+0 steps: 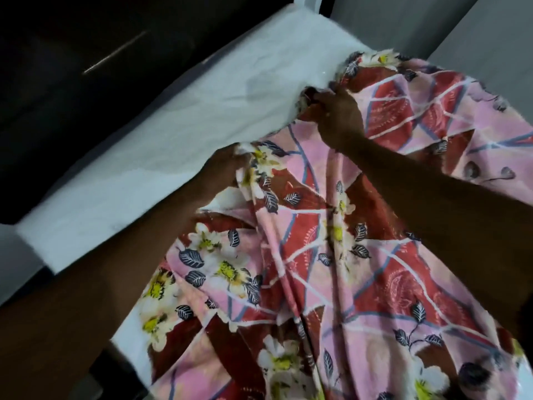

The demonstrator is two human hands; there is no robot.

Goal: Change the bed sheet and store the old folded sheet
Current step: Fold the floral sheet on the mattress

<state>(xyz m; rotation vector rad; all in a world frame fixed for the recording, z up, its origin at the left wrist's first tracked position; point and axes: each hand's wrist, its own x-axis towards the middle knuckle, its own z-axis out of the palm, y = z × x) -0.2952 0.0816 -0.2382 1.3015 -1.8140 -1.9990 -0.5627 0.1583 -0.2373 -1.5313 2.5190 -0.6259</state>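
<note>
The bed sheet (317,255), a pink and red floral print with white daisies and dark leaves, lies loosely rumpled over the half of the mattress (161,134) that runs from the centre out toward 3 and 6 o'clock. Long folds run through it from its gathered edge down toward 6 o'clock. The white mattress surface is bare from the centre out toward 10 and 11 o'clock. The left hand (227,163), just at 9 o'clock of centre, grips a bunched piece of the sheet's edge, though the cloth hides most of its fingers. The right hand (337,111), toward 1 o'clock, has its fingers curled into another gathered clump of the same edge. Both hands sit right on the line where the print meets the bare white. Whether this sheet is going on or coming off cannot be told from here. Either way the change looks about midway, with roughly half the bed uncovered and nothing smoothed or tucked. No folded sheet shows anywhere, so the folding and storing appear not yet done. Dark furniture (72,53) stands beyond the bed at 10 o'clock, and a grey wall (476,24) at 1 o'clock.
</note>
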